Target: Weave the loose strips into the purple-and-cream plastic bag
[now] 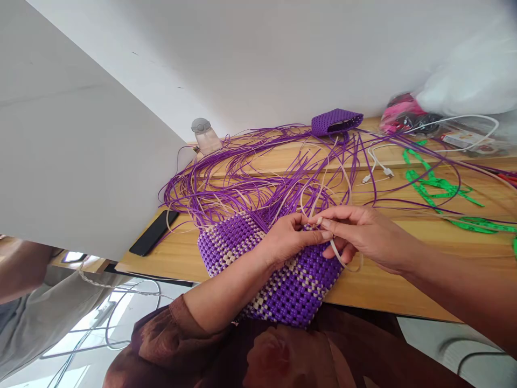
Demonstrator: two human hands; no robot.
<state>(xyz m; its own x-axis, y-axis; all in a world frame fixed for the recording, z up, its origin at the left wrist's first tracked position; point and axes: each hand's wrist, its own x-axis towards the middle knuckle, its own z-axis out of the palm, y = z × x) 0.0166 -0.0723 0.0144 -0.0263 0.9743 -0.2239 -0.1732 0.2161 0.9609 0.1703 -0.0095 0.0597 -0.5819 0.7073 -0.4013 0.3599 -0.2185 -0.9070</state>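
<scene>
A half-woven purple and cream basket (283, 285) lies at the near edge of the wooden table (404, 285), partly over my lap. My left hand (288, 240) rests on its top edge, thumb and fingers pinched closed on the weave and strands. My right hand (359, 234) meets it from the right, fingers pinched on a cream plastic strand (341, 258) that loops below the hand. Long loose purple strands (250, 178) fan out from the basket across the table.
A small finished purple woven pouch (335, 121) sits at the back. Green tape (436, 188) and a white charging cable (379, 167) lie to the right, bags (407, 113) beyond. A black phone (154, 233) lies left, a small bottle (204, 137) behind. A white board (72, 161) slants on the left.
</scene>
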